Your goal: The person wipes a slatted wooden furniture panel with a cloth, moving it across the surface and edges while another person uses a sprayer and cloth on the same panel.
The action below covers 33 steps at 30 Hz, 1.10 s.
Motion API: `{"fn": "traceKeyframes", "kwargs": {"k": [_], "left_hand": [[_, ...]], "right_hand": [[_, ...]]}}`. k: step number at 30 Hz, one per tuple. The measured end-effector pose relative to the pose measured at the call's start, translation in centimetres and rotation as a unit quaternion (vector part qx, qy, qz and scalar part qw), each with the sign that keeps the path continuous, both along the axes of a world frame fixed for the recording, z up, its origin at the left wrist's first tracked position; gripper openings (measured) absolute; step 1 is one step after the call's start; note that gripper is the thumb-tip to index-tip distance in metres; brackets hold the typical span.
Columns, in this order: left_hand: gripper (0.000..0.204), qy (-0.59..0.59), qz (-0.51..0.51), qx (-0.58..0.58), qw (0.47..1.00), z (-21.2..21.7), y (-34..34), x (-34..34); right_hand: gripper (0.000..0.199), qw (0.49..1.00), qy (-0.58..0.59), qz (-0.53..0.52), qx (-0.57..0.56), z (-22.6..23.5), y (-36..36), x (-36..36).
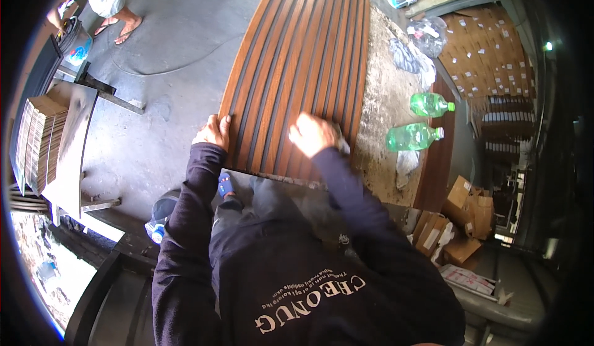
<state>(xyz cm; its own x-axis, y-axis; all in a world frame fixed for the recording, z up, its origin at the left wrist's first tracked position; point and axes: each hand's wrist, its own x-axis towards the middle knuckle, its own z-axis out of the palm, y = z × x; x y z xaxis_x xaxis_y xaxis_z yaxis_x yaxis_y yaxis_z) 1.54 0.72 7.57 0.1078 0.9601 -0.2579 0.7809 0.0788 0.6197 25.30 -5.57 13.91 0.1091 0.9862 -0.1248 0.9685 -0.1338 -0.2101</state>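
Note:
A long slatted wood panel, reddish brown with dark grooves, lies lengthwise in front of me on a worn, paint-spotted table. My left hand grips the panel's left edge close to its near corner. Over the near part of the panel, my right hand is closed, its fingers curled. Something greyish shows at the right side of that hand, but it is mostly hidden and too unclear to name.
Two green plastic bottles lie on the table's right side, near crumpled clear plastic. Cardboard boxes are piled at the lower right. Stacked cardboard sits on a left-hand bench. Another person's legs stand at the far left.

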Motion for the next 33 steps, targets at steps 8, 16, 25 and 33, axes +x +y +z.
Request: {"fn": "traceKeyframes", "kwargs": {"k": [8,16,25,33], "left_hand": [[0.048,-0.011,0.003,-0.010,1.000,0.7,0.4,-0.4],[0.045,-0.008,0.014,-0.001,1.000,0.4,0.3,-0.1],[0.045,-0.022,0.010,0.024,0.999,-0.1,0.2,0.0],[0.045,-0.014,-0.008,-0.018,1.000,0.5,0.6,-0.1]], "right_hand": [[0.017,0.996,0.043,-0.023,-0.071,1.8,-3.2,-2.8],[0.012,0.991,0.078,0.078,0.075,0.4,-4.6,-2.4],[0.022,1.000,0.006,0.025,0.001,0.4,3.8,-1.3],[0.018,0.999,0.038,-0.009,-0.028,0.5,0.8,-3.0]]}}
